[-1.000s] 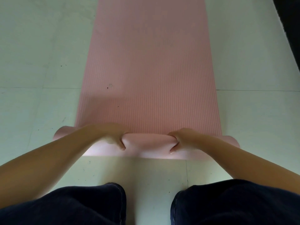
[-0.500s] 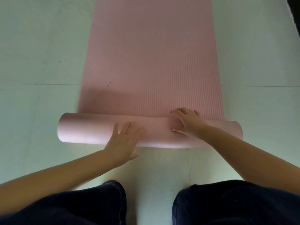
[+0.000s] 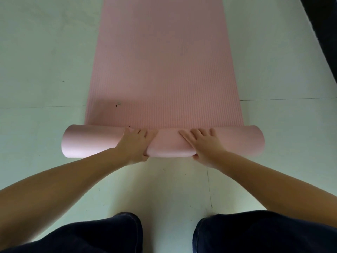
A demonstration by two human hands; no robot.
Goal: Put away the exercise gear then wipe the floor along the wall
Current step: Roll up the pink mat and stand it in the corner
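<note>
A pink ribbed exercise mat [image 3: 164, 70] lies flat on the pale tiled floor and runs away from me. Its near end is wound into a roll [image 3: 87, 141] that lies crosswise. My left hand [image 3: 134, 145] grips the roll left of its middle, fingers over the top and thumb under the near side. My right hand [image 3: 204, 147] holds it the same way right of the middle. Between the hands the roll is squeezed flatter than at its ends.
My knees in dark trousers [image 3: 109, 234] are on the floor just behind the roll. A dark strip [image 3: 324, 24] runs along the upper right edge of the floor. Bare tiles [image 3: 40, 70] lie on both sides of the mat.
The roll has moved a little farther along the mat. My hands went from lying flat on top of it to wrapping around it, with the thumbs underneath.
</note>
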